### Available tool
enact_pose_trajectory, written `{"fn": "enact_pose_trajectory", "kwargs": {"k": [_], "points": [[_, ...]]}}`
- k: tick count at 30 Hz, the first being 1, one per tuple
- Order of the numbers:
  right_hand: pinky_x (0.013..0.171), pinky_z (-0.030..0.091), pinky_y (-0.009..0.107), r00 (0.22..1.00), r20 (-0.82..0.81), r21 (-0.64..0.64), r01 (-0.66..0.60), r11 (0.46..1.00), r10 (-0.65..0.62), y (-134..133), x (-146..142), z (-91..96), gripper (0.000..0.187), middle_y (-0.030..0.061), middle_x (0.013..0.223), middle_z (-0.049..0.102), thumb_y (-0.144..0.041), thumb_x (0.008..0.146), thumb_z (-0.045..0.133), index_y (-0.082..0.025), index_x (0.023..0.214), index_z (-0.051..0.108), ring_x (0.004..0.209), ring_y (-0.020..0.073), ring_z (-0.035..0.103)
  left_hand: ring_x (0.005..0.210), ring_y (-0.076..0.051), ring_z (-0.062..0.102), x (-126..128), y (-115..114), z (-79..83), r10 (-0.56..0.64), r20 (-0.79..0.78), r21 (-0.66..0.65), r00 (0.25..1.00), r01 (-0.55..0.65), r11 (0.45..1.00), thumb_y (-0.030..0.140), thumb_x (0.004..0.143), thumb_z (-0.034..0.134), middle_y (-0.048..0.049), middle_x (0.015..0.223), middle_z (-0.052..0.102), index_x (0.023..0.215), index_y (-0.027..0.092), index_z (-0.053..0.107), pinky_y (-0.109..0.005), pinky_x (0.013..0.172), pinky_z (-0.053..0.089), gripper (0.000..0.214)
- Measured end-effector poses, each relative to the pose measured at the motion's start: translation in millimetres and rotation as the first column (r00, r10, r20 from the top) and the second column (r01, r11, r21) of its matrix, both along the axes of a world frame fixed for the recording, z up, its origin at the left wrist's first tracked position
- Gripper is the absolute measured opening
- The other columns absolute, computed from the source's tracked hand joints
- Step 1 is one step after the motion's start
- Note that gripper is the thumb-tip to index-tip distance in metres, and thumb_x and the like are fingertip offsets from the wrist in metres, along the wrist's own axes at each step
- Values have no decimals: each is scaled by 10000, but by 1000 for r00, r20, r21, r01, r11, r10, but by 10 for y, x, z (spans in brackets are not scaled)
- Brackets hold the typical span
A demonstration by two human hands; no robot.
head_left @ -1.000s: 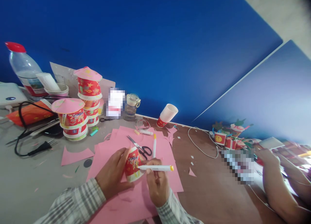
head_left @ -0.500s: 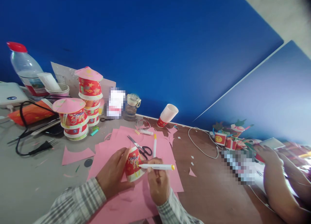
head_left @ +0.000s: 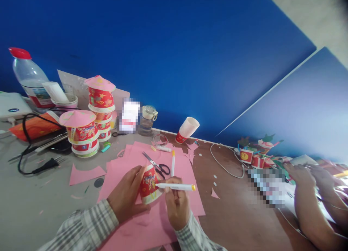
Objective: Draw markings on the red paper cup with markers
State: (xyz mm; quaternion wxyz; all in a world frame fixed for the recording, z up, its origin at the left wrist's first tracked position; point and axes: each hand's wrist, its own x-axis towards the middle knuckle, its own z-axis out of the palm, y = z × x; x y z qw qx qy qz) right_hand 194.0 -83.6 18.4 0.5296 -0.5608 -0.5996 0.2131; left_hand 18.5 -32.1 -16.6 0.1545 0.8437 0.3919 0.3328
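My left hand (head_left: 125, 197) is wrapped round a red patterned paper cup (head_left: 148, 185) that stands upside down on pink paper sheets (head_left: 152, 222). My right hand (head_left: 176, 204) pinches a white marker with a yellow end (head_left: 176, 186), held level, its tip against the cup's side. Black-handled scissors (head_left: 157, 164) lie just behind the cup. A second white marker (head_left: 173, 162) lies beside them.
Stacks of red cups with pink cone lids (head_left: 81, 129) stand at the left, with a water bottle (head_left: 29, 78), a black plug and cable (head_left: 40, 165) and a tipped cup (head_left: 187, 129). Another person's arms (head_left: 310, 204) rest at the right by small crafts (head_left: 252, 151).
My hands, the cup and the marker have barely moved. The other person's hands at the right have shifted slightly.
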Motion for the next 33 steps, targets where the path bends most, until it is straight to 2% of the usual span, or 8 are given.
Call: {"fn": "enact_pose_trajectory", "kwargs": {"k": [4,9,18,33], "points": [[580,479,296,999,-36,3,-18,1000,18,-21,-22,0,126,10,699,620,-167,746,503,-216,807,602,547,182,567,1081,-302,369,6,-4,0,3,-4,12,1000,-3,1000,641,442,681,-130,1209,358,1277,206,43,-455,878,408,1138],[617,490,292,993,-47,17,-106,994,107,-38,-45,-35,154,17,726,630,-133,758,488,-220,824,597,648,203,612,1083,-297,369,1,-9,-1,7,-5,15,1000,-7,1000,638,448,680,-128,1206,360,1277,196,46,-450,879,408,1134],[625,480,287,993,49,54,-114,992,112,-31,-71,4,168,22,735,629,-98,749,485,-214,811,590,639,197,607,1073,-314,378,-4,1,-17,-10,1,39,1000,10,999,613,442,702,-140,1210,363,1277,198,39,-484,862,408,1144],[607,483,289,992,82,105,-102,989,93,-36,-90,35,162,23,732,613,-102,742,486,-213,807,585,639,201,599,1071,-313,378,-5,11,-18,-16,-4,40,1000,16,999,638,435,688,-138,1213,359,1278,199,29,-477,868,393,1157]]}}
